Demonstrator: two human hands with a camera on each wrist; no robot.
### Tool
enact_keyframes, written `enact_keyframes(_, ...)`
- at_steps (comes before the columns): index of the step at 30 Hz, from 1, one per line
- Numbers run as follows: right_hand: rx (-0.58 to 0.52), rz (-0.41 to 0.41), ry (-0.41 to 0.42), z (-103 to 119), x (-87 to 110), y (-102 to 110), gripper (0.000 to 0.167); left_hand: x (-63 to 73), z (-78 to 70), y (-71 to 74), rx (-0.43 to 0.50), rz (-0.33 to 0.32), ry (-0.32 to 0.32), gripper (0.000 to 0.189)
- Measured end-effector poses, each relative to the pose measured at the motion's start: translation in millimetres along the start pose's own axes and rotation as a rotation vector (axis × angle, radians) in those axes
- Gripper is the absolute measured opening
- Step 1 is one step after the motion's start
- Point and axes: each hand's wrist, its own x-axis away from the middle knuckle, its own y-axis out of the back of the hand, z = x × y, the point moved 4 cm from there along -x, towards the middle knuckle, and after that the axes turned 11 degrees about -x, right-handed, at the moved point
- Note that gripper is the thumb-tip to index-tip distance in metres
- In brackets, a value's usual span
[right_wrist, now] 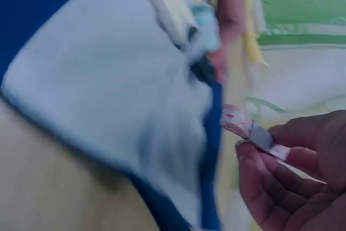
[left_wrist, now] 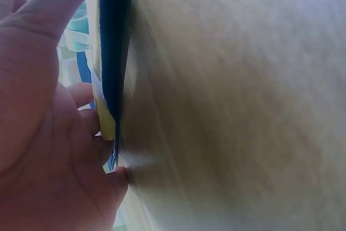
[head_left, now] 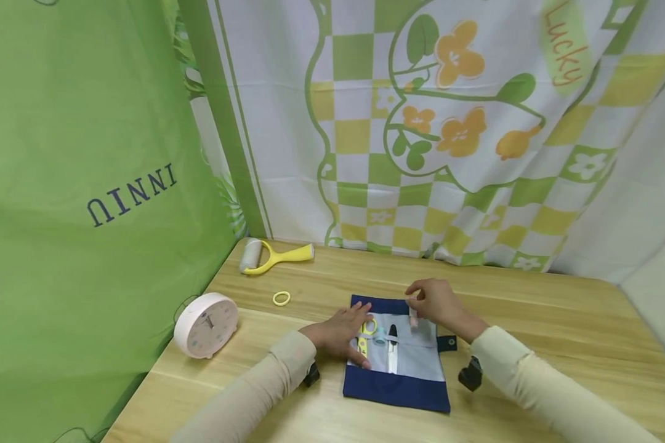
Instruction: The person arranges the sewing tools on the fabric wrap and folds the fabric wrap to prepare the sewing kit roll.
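On the table lies an unfolded dark blue cloth case with a light grey lining. My left hand rests with spread fingers on its left edge, beside yellow-handled scissors. Right of the scissors, a light blue spool-like piece and a slim tool with a black end and pale blade sit under a band. My right hand pinches a small rolled tape measure, white with red marks and a grey end piece, between thumb and fingers over the case's upper right part.
A yellow-handled lint roller lies at the back left of the wooden table, with a yellow ring in front of it. A pink clock stands at the left edge. The case's snap strap sticks out rightward. Curtains hang behind.
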Motion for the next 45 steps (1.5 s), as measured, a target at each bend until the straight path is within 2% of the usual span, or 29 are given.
enact_keyframes(5, 0.032, -0.039, 0.003, -6.5, -12.8, -24.7, 0.009, -5.3, -0.3, -4.6, -0.002, -0.008, -0.012, 0.111)
enact_keyframes(11, 0.015, 0.038, 0.000, -15.3, -16.3, -36.7, 0.007, -7.1, 2.5, -4.8, 0.017, -0.006, 0.004, 0.112)
enact_keyframes(16, -0.012, 0.093, 0.011, -20.1, -10.9, -39.3, 0.008, -6.1, 3.3, -6.3, -0.001, -0.009, 0.002, 0.112)
enact_keyframes(27, -0.120, 0.148, -0.027, -29.6, -1.2, -36.3, 0.009, -9.4, 4.4, -10.0, 0.014, -0.008, -0.014, 0.112)
enact_keyframes(35, -0.220, 0.318, -0.088, -29.2, -7.8, -33.4, 0.006, -7.7, 6.3, -6.6, -0.008, -0.014, -0.010, 0.112)
enact_keyframes(42, -0.270, 0.448, -0.077, -27.5, -9.8, -39.4, 0.009, -5.5, 8.0, -4.8, 0.016, 0.002, 0.006, 0.112)
enact_keyframes(45, -0.270, 0.466, -0.070, -27.0, -10.0, -41.3, 0.009, -5.0, 8.3, -5.0, 0.024, 0.004, 0.005, 0.111)
